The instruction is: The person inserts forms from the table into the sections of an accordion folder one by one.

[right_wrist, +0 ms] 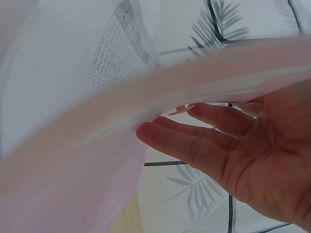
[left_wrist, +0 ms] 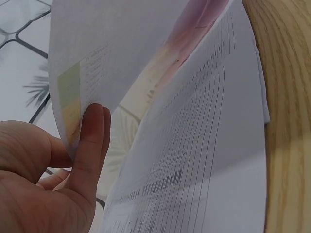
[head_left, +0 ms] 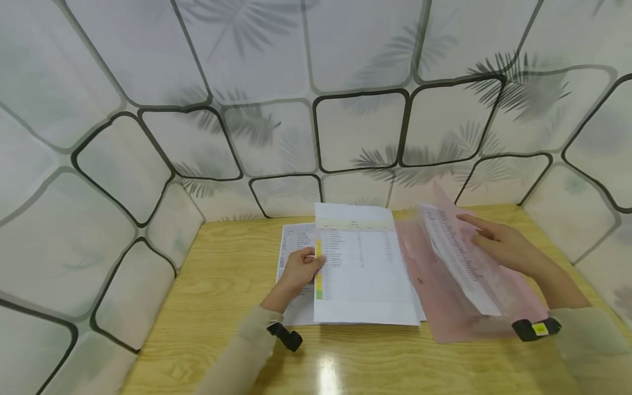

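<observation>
A printed sheet (head_left: 365, 274) with a coloured strip down its left side stands partly lifted over other papers. At that left edge, my left hand (head_left: 302, 269) pinches it between thumb and fingers. In the left wrist view the sheet curves up from the printed page (left_wrist: 194, 145) beneath. On the right a pink folder (head_left: 429, 315) lies with its cover raised. My right hand (head_left: 508, 247) touches the raised cover, fingers fairly straight against the pink plastic (right_wrist: 112, 165). A white printed page (head_left: 456, 263) tilts inside the folder's clear sleeve, partly blurred.
Under the lifted sheet, another printed page (head_left: 293, 238) pokes out at the left. Everything rests on a wooden table (head_left: 222, 285). Patterned fabric walls (head_left: 276, 137) rise close behind the table and on both sides. Black bands (head_left: 286, 336) with small devices sit on both wrists.
</observation>
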Available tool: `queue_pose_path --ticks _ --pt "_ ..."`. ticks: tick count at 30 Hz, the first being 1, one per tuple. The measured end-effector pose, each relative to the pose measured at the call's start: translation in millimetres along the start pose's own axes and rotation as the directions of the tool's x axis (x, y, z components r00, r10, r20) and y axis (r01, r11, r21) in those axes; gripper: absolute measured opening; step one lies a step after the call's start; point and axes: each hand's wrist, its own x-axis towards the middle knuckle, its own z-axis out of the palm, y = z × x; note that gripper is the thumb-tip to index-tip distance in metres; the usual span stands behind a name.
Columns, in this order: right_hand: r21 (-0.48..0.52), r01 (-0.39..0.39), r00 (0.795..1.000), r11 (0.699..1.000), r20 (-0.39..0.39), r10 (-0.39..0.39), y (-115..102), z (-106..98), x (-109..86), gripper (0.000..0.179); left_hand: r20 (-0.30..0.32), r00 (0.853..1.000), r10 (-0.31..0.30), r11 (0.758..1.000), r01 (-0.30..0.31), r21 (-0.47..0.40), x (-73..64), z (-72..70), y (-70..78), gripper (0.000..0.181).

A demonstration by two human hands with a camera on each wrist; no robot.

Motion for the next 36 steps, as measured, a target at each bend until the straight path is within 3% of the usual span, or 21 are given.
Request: queue_pose_path --ticks 21,29,36 --pt "0.017 0.004 1.000 1.000 -0.005 -0.004 -3 1 0.3 0.056 0.094 0.996 0.002 1.000 0.000 -0.025 7.8 36.3 4.6 0.038" --pt "0.005 0.028 0.999 1.000 -0.018 -0.028 0 2 1.1 0.055 0.071 0.995 -0.063 0.996 0.068 -0.065 14.5 46.9 11.3 0.049" --pt "0.014 0.007 1.000 1.000 -0.004 -0.007 -1 1 2.0 0.055 0.048 0.997 -0.052 0.993 0.056 -0.099 16.8 61.1 20.3 0.035"
